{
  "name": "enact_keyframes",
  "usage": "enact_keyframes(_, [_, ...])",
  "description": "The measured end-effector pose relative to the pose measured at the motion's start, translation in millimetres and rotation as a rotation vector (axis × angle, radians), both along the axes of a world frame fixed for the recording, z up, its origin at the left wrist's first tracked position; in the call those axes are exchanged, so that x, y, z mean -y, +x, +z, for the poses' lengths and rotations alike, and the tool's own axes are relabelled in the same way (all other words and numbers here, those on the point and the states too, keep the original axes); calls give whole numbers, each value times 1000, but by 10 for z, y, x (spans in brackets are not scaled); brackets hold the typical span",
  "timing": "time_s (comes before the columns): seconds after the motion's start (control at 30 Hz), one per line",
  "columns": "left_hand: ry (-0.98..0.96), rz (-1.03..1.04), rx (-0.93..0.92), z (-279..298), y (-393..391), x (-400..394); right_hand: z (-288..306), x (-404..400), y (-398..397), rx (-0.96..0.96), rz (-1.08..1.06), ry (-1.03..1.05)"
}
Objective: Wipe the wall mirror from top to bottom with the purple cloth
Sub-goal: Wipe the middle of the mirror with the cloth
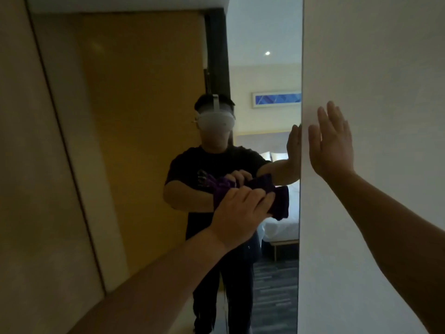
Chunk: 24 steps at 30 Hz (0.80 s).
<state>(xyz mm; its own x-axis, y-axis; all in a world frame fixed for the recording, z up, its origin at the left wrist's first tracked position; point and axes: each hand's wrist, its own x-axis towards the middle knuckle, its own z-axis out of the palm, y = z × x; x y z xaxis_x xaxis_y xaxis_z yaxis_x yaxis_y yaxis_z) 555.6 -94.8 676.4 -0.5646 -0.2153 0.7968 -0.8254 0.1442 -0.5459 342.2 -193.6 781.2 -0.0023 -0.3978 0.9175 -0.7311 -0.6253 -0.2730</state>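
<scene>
Head view shows your left hand point(243, 213) gripping the bunched purple cloth point(277, 201) against the wall mirror point(144, 92) near its right edge, at mid height. Your right hand point(331, 143) lies flat and empty on the wall point(373, 68). Bunched like this, the cloth may skip strips and leave streaks.

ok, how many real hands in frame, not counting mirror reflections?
2. The left hand presses the purple cloth against the mirror near mid-height. The right hand lies flat and open on the white wall beside the mirror's right edge. Both also appear reflected.
</scene>
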Motion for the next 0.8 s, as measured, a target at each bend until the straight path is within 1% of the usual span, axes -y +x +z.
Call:
enact_keyframes(0.1, [-64,7,-57,110,467,-418,-204,-355,296,-17,33,10])
enact_keyframes(0.2, [-90,6,-74,136,992,-886,-499,-723,684,-84,100,12])
enact_keyframes(0.33, [-105,42,-66,78,1635,-1391,-959,-1184,1283,-189,224,-148])
enact_keyframes(0.4, [-120,72,-84,17,1907,-1560,-1132,-1379,1551,-242,258,-175])
enact_keyframes(0.6, [-134,158,-146,-197,2482,-1740,-1482,-1590,2018,-452,251,-40])
enact_keyframes(0.7, [-141,177,-179,-291,2607,-1717,-1602,-1578,2167,-476,222,-82])
enact_keyframes(0.8, [-149,173,-170,-322,2674,-1652,-1703,-1503,2241,-462,247,-161])
